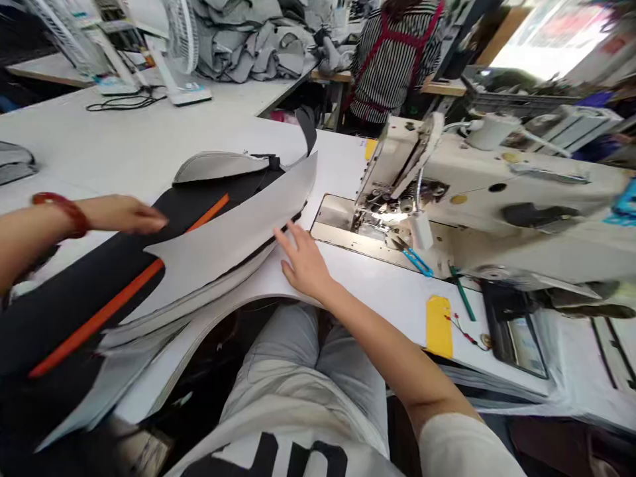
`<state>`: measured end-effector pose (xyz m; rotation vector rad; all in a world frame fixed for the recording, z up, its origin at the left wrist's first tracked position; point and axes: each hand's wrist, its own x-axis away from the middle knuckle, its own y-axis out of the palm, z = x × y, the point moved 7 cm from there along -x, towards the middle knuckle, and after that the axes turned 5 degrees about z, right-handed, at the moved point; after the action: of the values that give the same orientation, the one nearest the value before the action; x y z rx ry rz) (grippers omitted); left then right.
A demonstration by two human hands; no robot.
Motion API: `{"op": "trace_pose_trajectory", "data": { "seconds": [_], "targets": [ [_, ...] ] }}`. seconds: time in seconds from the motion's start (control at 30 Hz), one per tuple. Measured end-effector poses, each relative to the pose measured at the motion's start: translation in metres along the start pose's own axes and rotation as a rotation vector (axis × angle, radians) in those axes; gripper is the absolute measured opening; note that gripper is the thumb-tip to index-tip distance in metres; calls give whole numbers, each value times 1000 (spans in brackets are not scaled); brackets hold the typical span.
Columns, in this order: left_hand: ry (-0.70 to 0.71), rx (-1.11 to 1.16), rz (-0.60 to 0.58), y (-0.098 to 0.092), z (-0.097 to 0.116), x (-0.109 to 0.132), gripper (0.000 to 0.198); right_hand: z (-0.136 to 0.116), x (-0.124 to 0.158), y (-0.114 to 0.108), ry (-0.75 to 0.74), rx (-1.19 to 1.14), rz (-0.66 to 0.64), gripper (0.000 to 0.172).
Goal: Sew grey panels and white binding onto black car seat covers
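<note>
A long sewn piece with light grey panels (233,238), black fabric (89,281) and orange strips (99,318) lies across the table's left side, its near end hanging over the edge. My right hand (304,262) is open, fingers spread, with fingertips at the dark-edged rim of the grey panel. Over the black fabric is my left hand (132,215), slightly blurred, its fingers stretched loosely to the right; I see nothing held in it. A red bracelet (67,213) circles that wrist. Whether the left fingertips touch the fabric is unclear.
To the right stands a sewing machine (477,179), its lamp lit. Blue thread snips (415,257) lie by its needle plate, near a yellow card (439,326) and a phone (525,344). White fans (173,66), grey fabric heaps (258,43) and a person in stripes (392,59) are behind.
</note>
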<state>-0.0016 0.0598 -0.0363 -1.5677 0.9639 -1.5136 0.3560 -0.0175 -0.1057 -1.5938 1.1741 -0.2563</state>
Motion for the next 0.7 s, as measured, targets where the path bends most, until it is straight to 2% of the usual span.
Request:
{"op": "trace_pose_trajectory", "data": {
  "seconds": [0.07, 0.13, 0.2, 0.27, 0.33, 0.4, 0.43, 0.47, 0.5, 0.57, 0.6, 0.63, 0.7],
  "targets": [
    [113, 60, 141, 10, 44, -5, 132, -33, 14, 26, -120, -52, -108, 65],
    [186, 123, 124, 21, 78, -8, 121, -52, 31, 41, -192, -88, -182, 63],
    [206, 171, 9, 26, 104, -3, 112, -54, 44, 42, -216, -111, -238, 60],
    [305, 287, -136, 24, 136, 15, 92, -40, 45, 25, -161, -109, -190, 61],
    [488, 394, -248, 20, 178, 43, 67, -21, 35, -7, -92, -48, -12, 64],
    [708, 359, -307, 26, 224, 66, 49, -13, 23, -35, -142, 56, 131, 56],
    [837, 324, -308, 33, 246, 73, 42, -13, 20, -42, -220, 110, 156, 46],
    [953, 279, -244, 41, 264, 73, 36, -15, 20, -46, -315, 155, 157, 36],
    [1032, 232, -111, 47, 276, 66, 33, -16, 23, -47, -401, 188, 141, 30],
    [1033, 120, 218, 59, 279, 37, 32, -11, 40, -46, -499, 220, 96, 31],
    [970, 63, 324, 67, 272, 19, 36, -6, 52, -46, -504, 222, 77, 31],
    [889, 14, 387, 74, 262, 1, 40, 1, 64, -47, -492, 214, 53, 29],
    [763, -54, 420, 86, 239, -25, 45, 13, 89, -49, -454, 180, 8, 27]
  ]
}}
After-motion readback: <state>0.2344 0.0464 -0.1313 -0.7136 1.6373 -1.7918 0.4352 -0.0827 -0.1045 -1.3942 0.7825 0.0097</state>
